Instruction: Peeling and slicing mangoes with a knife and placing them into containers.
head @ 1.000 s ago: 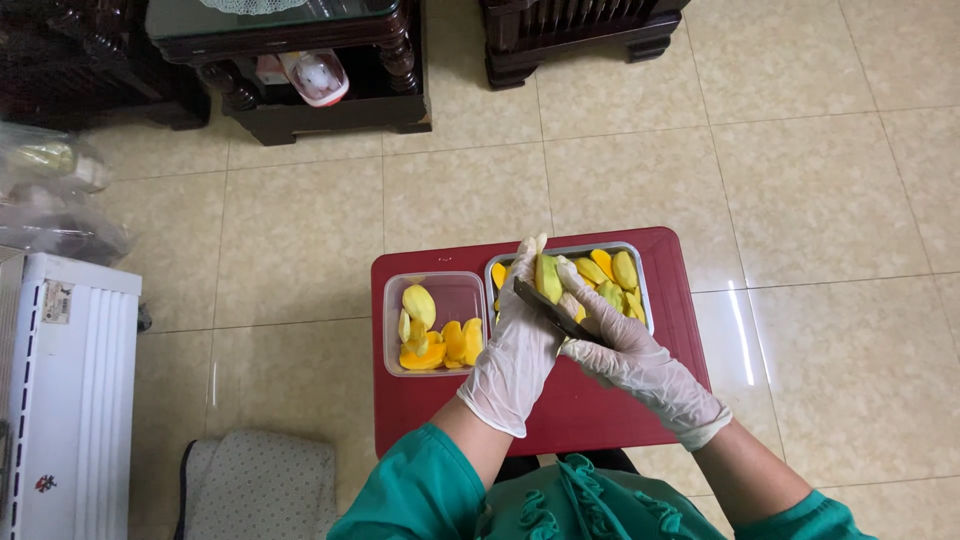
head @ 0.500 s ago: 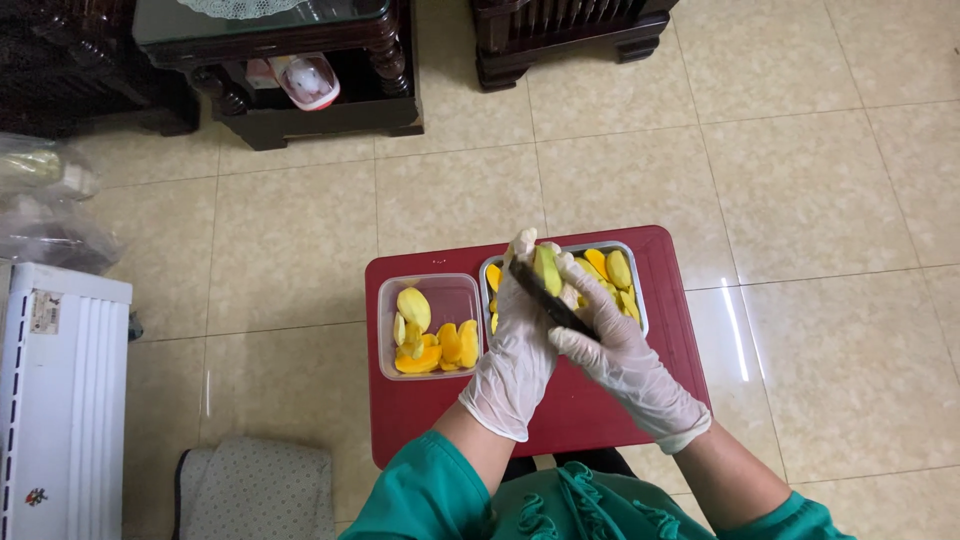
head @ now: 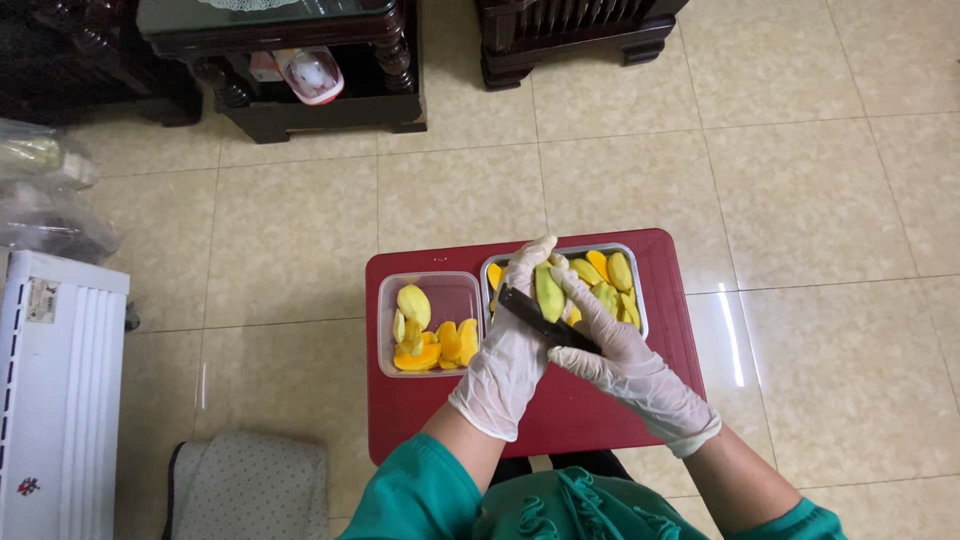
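Red table (head: pixel 600 410) | left hand (head: pixel 510 350) pinches yellow-green mango piece (head: pixel 549 290) | right hand (head: pixel 615 350) grips knife (head: pixel 540 320)

A white appliance (head: pixel 55 400), dark wooden furniture (head: pixel 290 70) and a cushion (head: pixel 250 485) on tiles.

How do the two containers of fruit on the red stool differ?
The clear plastic tub is about half full, its far half bare, with orange and pale yellow pieces; the metal tray is packed with yellow-green pieces. The plastic tub lies in the open; the metal tray is partly covered by the gloved left hand and right hand. Both are rectangular, side by side on the red stool.
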